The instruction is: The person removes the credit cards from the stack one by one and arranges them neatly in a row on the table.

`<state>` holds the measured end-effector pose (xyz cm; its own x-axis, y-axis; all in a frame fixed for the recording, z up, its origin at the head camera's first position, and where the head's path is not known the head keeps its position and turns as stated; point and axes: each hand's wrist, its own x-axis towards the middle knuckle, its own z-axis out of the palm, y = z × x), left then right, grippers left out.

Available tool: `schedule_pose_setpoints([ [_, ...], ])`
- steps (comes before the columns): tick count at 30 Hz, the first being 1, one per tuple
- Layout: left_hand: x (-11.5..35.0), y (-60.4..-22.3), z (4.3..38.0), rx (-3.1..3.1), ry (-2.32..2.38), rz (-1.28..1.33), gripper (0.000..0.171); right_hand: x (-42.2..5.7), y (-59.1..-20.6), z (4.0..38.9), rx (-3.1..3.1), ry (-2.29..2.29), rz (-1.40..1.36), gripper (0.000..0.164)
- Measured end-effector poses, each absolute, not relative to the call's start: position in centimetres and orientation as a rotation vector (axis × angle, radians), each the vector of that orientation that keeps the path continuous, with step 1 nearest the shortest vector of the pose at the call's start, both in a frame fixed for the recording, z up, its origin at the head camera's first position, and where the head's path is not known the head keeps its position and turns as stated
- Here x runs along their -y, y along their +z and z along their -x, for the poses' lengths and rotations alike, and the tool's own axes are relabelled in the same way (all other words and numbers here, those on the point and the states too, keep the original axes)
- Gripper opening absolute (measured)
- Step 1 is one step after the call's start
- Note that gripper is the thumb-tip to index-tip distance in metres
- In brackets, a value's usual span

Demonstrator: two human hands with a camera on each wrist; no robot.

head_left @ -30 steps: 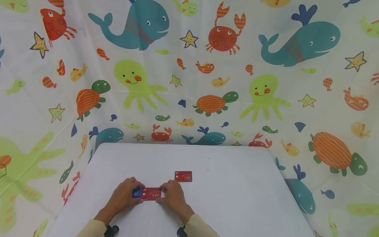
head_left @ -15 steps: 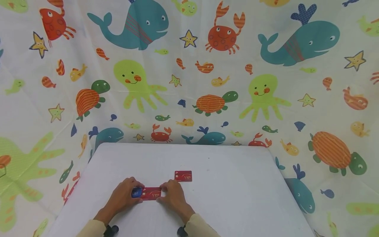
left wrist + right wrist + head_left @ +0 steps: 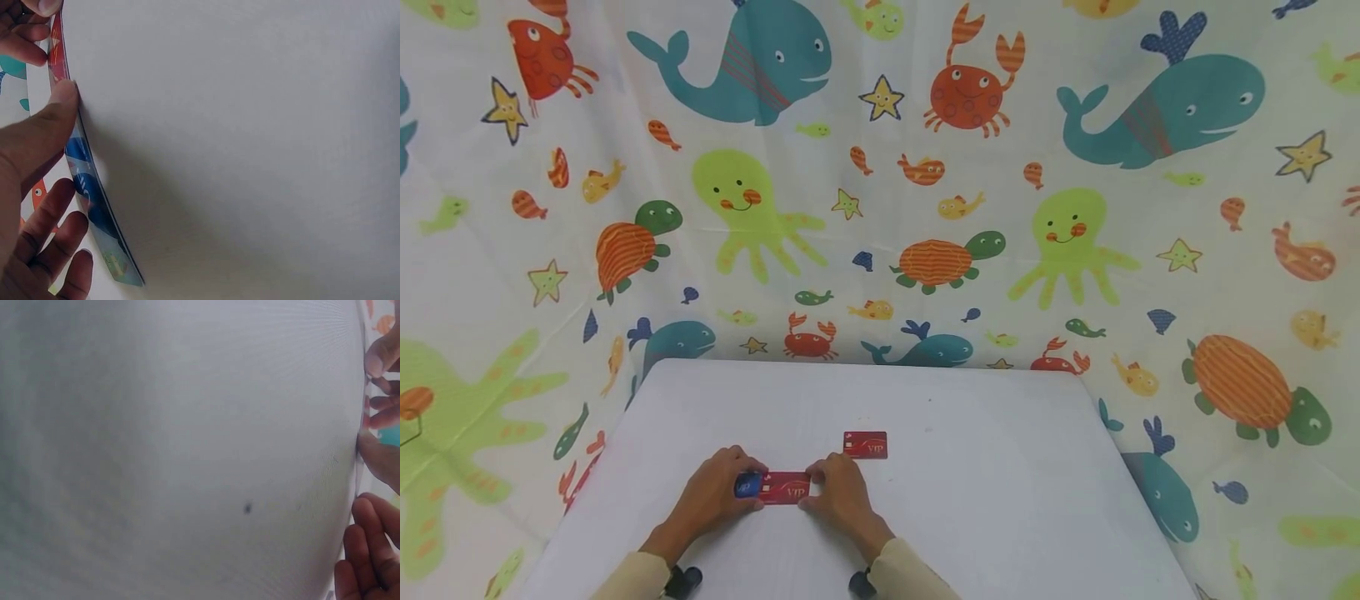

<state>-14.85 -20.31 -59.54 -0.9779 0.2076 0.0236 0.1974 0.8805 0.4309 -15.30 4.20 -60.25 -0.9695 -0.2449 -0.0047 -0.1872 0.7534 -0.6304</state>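
Left hand (image 3: 715, 485) gripped the blue card (image 3: 747, 485): thumb on the near long edge, a finger on the far one, both tips right at the seam with the red card (image 3: 786, 489). Palm hid the blue card's left part in the head view. Left wrist view showed the blue card running on down past the thumb, remaining fingers bent loosely beside it.

Right hand (image 3: 844, 496) pinched the red card's right end, thumb at the near corner, fingertip at the far one. Its other fingers were curled, per right wrist view. Neither of the hands was spread wide; gap on each was about the card's short side.

Blue and red cards sat end to end in one line, left of centre on the white table (image 3: 1000, 483), nearer the person's side. Couldn't tell if they overlapped or just butted. Red one read VIP.

Second red card (image 3: 865, 445), also VIP, lay flat beyond the right hand, near its knuckles. Couldn't confirm contact.

Person wore beige sleeves (image 3: 913, 573), with black wrist gear (image 3: 681, 582) just below the cuffs. Sea-animal cloth (image 3: 880, 225) hung behind the table.
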Motion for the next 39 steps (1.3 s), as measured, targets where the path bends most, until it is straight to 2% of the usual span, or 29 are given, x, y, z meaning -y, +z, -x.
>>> schedule_pose_setpoints([
  [28, 20.88, -59.31, 14.51, -3.049, 0.7, -0.31, 0.05, -3.92, -60.68, 15.44, -2.843, -1.055, 0.366, 0.039],
  [39, 20.64, -59.44, 14.77, -3.043, 0.707, -0.347, 0.055, -4.6, -60.59, 15.57, -2.824, -1.112, 0.354, 0.038],
])
